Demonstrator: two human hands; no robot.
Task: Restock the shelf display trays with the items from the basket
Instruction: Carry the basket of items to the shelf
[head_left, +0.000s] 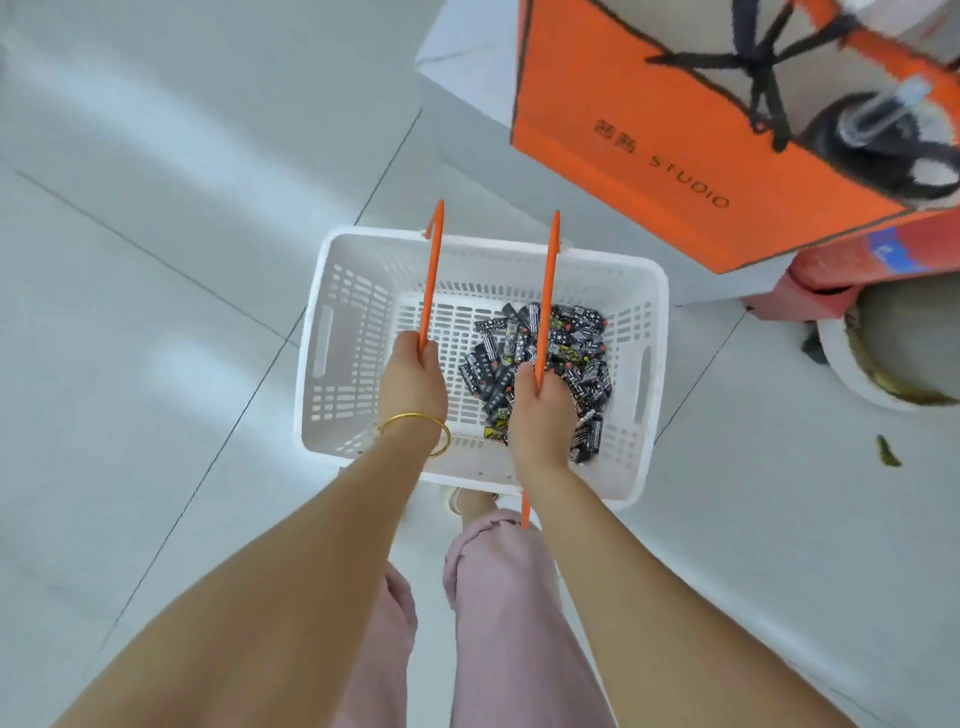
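This looks like the carrying step — your left hand (415, 379) and right hand (540, 415) each curl round an orange handle (431, 280) of the white basket (353, 322), small black packets (571, 332) heaped toward its right side (no display trays in sight). Next: carry it level to the shelf

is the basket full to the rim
No, the black packets only cover the right part of the white basket floor.

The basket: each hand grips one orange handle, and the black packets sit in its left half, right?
No: the head view shows the black packets in the right half of the basket. Left hand and right hand each grip an orange handle.
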